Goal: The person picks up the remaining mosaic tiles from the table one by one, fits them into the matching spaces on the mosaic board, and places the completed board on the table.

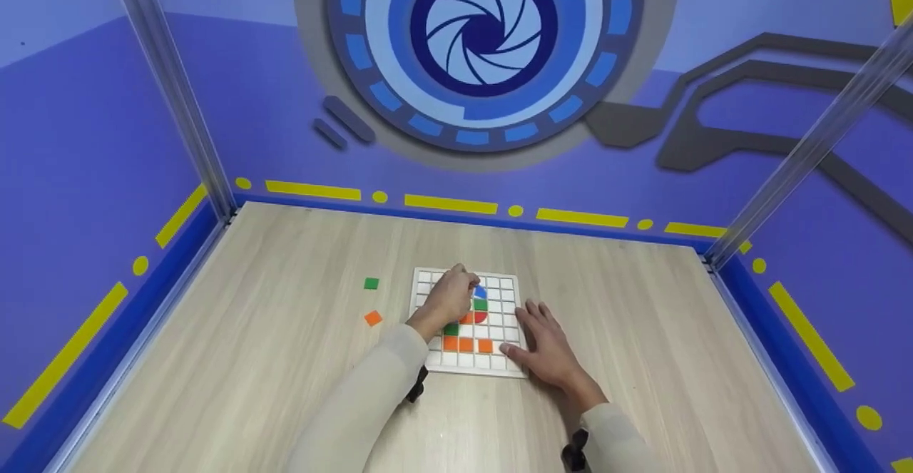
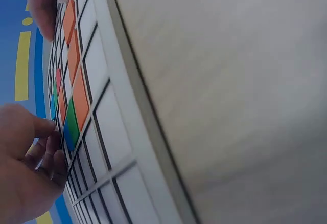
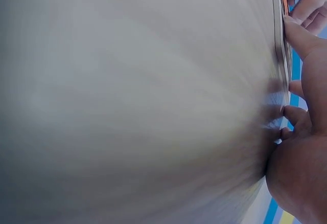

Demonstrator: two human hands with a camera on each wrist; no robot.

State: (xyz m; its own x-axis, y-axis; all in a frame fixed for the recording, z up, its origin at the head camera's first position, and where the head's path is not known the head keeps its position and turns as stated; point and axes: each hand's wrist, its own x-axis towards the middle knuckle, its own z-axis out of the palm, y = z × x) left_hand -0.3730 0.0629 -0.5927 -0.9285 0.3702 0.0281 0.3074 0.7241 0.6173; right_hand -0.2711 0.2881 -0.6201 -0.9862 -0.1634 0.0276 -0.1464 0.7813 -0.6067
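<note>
Pale wood-grain tabletop (image 1: 285, 380), boxed in by blue-purple walls (image 1: 235, 102), yellow dashes (image 1: 451, 203) low down, a big shutter-like disc (image 1: 389, 31) at the back! On it lies the gridded white board (image 1: 466, 359), coloured tiles (image 1: 466, 344) in its cells; a green tile (image 1: 371, 283) and an orange tile (image 1: 373, 318) sit loose to its left. Left hand (image 1: 448, 299) over the board, fingers curled, covering several cells; whether they pinch anything, cannot tell. Right hand (image 1: 551, 350): fingers spread, gripping nothing, thumb on the board's right side. The right wrist view catches just a sliver of board.
</note>
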